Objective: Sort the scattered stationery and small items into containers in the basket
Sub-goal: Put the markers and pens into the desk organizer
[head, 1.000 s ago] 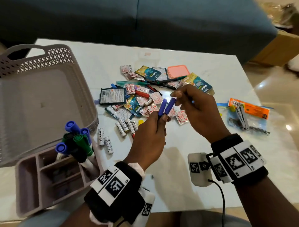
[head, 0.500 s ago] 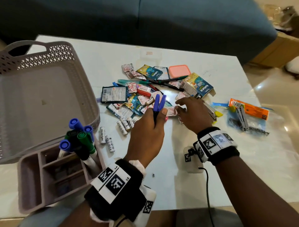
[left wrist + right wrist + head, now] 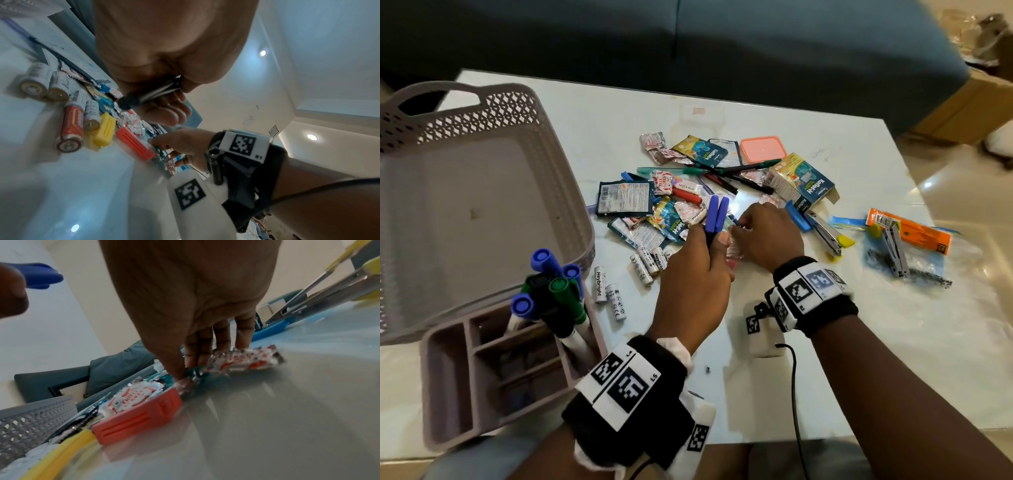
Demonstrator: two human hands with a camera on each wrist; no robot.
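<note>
My left hand (image 3: 714,240) grips two blue-capped pens (image 3: 717,214) upright above the pile of scattered items; their black-and-white barrels (image 3: 158,92) show in its fist in the left wrist view. My right hand (image 3: 743,228) is down on the pile just right of it. Its thumb and fingertips (image 3: 191,365) pinch a teal pen (image 3: 158,378) lying among red-and-white foil sachets (image 3: 242,360). A grey lattice basket (image 3: 482,102) stands at the left. In front of it is a grey divided organizer (image 3: 448,377) holding several blue, green and black markers (image 3: 551,284).
Several batteries (image 3: 606,291) lie between the organizer and my hands. A coral clip (image 3: 139,417) and a yellow clip (image 3: 104,129) lie near my fingers. A stapler (image 3: 822,233), a medicine box (image 3: 804,181), a pink lid (image 3: 763,149) and an orange packet (image 3: 907,229) lie to the right.
The second blue-capped pen passed from my right hand into my left, which now holds both. My right hand dropped to the pile and closed its fingertips on the teal pen.
</note>
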